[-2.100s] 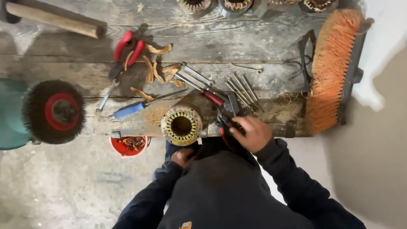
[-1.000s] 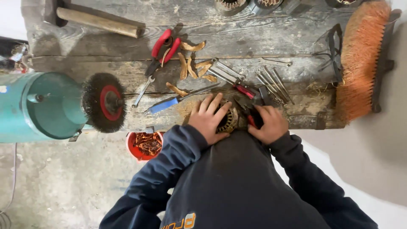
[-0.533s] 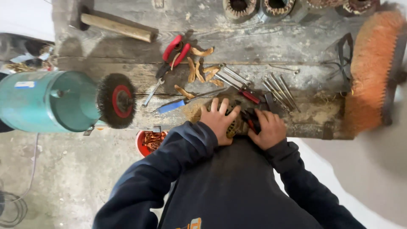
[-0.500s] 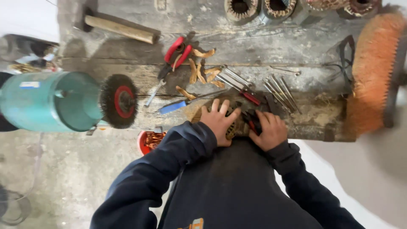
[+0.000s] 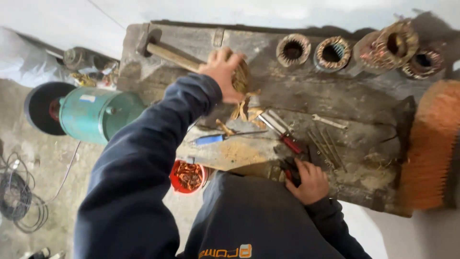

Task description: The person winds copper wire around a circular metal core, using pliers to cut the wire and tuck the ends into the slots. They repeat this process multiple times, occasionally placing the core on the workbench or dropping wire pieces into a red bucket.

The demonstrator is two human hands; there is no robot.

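The left hand is stretched out across the wooden bench, its fingers wrapped around a motor winding core — a ring with coppery wire, held off the surface just to the right of the hammer. The hammer handle lies touching or nearly touching the knuckles; a careless swing of the core could knock it toward the bench edge. The right hand rests at the near edge of the bench, fingers curled over a dark tool with red grips; how firmly it grips cannot be told. Beyond the hammer, further right, stand four more wound cores in a row. If the held core is set down hard among them, one may roll. Loose screwdrivers and metal rods lie between the hands — the sleeve could sweep them off. Left of the hammer and below it, the green motor with its wire wheel stands near the elbow.
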